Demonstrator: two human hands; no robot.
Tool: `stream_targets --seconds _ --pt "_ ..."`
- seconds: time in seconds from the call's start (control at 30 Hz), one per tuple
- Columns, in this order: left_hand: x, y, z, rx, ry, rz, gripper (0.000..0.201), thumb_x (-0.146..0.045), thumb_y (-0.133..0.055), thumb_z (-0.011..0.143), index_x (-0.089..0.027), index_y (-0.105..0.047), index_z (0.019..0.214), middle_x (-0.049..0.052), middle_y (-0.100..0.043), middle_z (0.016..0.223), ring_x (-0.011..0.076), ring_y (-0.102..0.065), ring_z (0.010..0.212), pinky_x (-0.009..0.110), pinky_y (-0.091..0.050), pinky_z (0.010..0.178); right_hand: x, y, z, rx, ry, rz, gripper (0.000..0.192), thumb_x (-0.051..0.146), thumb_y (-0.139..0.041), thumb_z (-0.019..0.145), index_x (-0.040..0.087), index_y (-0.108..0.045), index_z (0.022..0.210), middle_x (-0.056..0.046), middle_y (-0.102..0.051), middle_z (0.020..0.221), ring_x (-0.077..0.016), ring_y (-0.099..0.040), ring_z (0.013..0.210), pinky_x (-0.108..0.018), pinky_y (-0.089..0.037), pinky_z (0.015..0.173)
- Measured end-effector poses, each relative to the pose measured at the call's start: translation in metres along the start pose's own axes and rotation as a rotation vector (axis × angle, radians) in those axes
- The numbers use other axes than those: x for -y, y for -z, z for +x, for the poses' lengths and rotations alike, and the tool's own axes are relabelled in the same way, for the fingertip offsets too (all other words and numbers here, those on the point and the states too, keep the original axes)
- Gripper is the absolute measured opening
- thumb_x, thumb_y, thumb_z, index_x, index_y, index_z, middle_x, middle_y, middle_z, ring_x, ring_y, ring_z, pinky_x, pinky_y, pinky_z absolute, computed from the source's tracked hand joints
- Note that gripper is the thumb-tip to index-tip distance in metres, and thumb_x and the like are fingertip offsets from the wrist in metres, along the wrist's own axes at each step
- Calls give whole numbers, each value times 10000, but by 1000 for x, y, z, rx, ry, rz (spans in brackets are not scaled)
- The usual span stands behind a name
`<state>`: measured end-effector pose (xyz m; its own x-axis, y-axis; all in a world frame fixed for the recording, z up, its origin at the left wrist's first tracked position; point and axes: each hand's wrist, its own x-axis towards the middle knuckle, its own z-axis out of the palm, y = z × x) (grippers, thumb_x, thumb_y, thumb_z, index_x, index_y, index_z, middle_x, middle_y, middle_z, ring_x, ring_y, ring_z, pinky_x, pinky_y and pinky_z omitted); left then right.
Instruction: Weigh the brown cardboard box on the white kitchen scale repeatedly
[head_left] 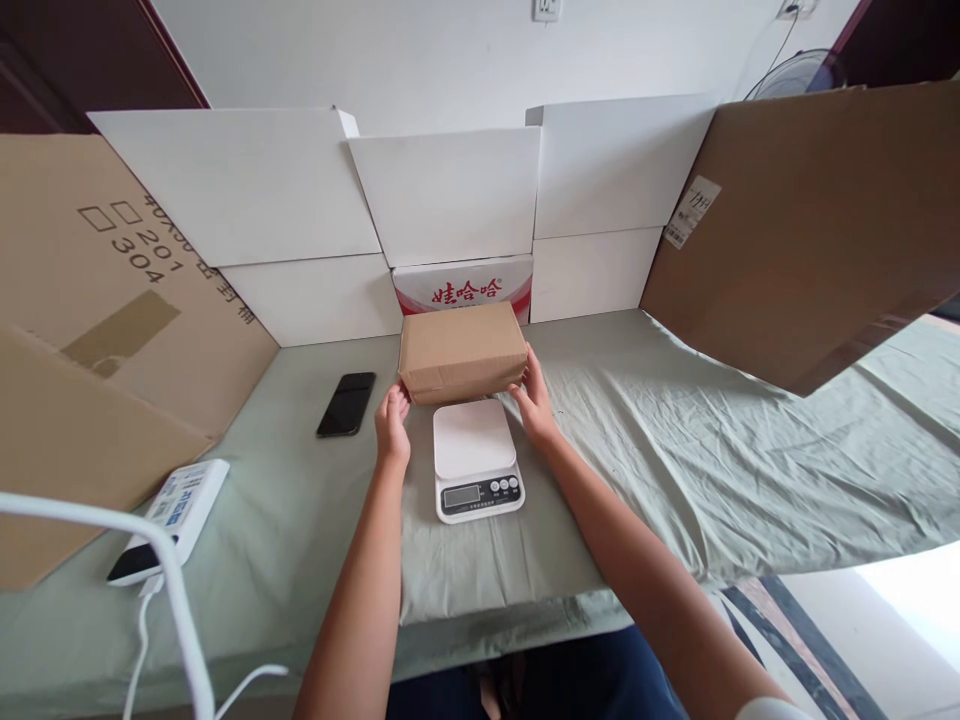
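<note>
A closed brown cardboard box (462, 350) sits on the green-grey cloth just behind a small white digital scale (476, 459). My left hand (392, 422) grips the box's near left corner. On the other side, my right hand (534, 401) grips its near right corner. The box's front edge hangs close over the scale's far edge; I cannot tell whether it is lifted. The scale's platform is bare and its display faces me.
A black phone (346, 403) lies left of the box. A white power bank with cable (171, 518) lies at the front left. White and brown cardboard panels (247, 190) wall the table; a red-printed carton (465, 287) stands behind the box.
</note>
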<state>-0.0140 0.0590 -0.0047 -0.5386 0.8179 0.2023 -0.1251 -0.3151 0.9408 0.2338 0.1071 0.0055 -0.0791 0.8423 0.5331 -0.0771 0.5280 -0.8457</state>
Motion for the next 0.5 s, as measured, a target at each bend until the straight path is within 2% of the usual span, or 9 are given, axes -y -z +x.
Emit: stream_targets --seconds 0.13,0.23,0.33,0.4,0.5 --pt "-13 11 -30 -5 -98 17 767 -734 -602 792 -145 -681 1277 203 -665 1339 322 -599 1307 450 -421 1135 26 10 -24 16 80 -104 751 581 -560 937 339 -274 1588 -55 -315 1657 -301 -359 1498 -484 -340 1223" --pt "-18 23 -68 10 -93 47 763 -718 -592 813 -136 -671 1300 206 -656 1353 333 -585 1321 461 -415 1143 38 20 -57 31 79 -156 732 583 -536 947 369 -256 1589 -47 -307 1650 -318 -331 1506 -511 -348 1213" --pt "-18 32 -105 18 -78 59 779 -699 -582 832 -126 -636 1357 211 -639 1376 342 -543 1364 462 -397 1158 42 24 -85 61 59 -177 747 563 -539 949 381 -216 1598 -35 -276 1656 -323 -269 1535 -528 -289 1245" --pt "-19 35 -121 -1 -77 67 796 -706 -563 839 -131 -616 1385 212 -622 1399 344 -519 1387 461 -389 1164 42 23 -94 65 39 -169 761 567 -539 946 368 -205 1601 -43 -292 1645 -320 -278 1531 -526 -272 1255" --pt "-20 35 -130 -6 -67 74 803 -715 -547 839 -137 -613 1392 212 -599 1428 346 -505 1399 459 -387 1166 44 21 -94 41 12 -164 762 584 -531 941 350 -222 1597 -52 -313 1634 -317 -315 1512 -517 -296 1242"
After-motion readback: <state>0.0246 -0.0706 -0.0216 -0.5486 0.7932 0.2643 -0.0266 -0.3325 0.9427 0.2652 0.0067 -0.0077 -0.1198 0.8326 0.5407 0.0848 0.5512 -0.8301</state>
